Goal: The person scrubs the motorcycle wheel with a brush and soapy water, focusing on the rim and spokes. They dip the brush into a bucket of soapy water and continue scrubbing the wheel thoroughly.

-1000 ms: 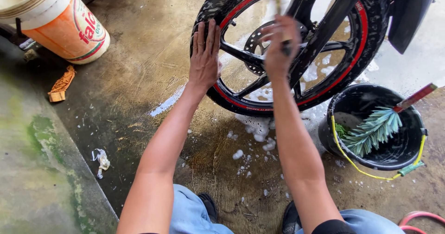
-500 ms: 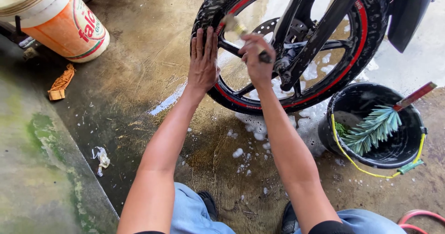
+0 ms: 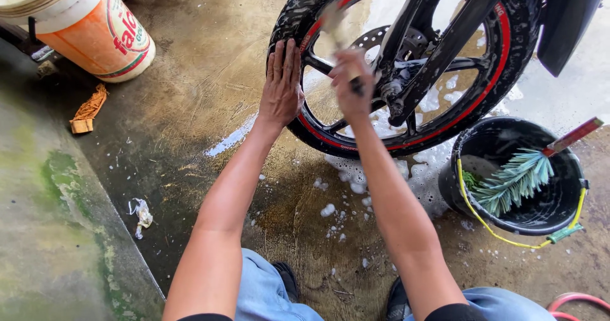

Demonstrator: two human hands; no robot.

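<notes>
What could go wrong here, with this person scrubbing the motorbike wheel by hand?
1. The left hand lies flat on the tyre; if the wheel turned, fingers might get pinched near the spokes.
2. The right hand works a small brush close to the brake disc and fork, so knuckles could scrape metal.
3. Suds cover the wet concrete floor by the feet; footing may be slippery.

Motorcycle wheel (image 3: pixel 406 67): black knobby tyre, red-striped black rim, soapy spokes, upright on wet concrete floor (image 3: pixel 190 86); blurred brush (image 3: pixel 337 32) against rim.
</notes>
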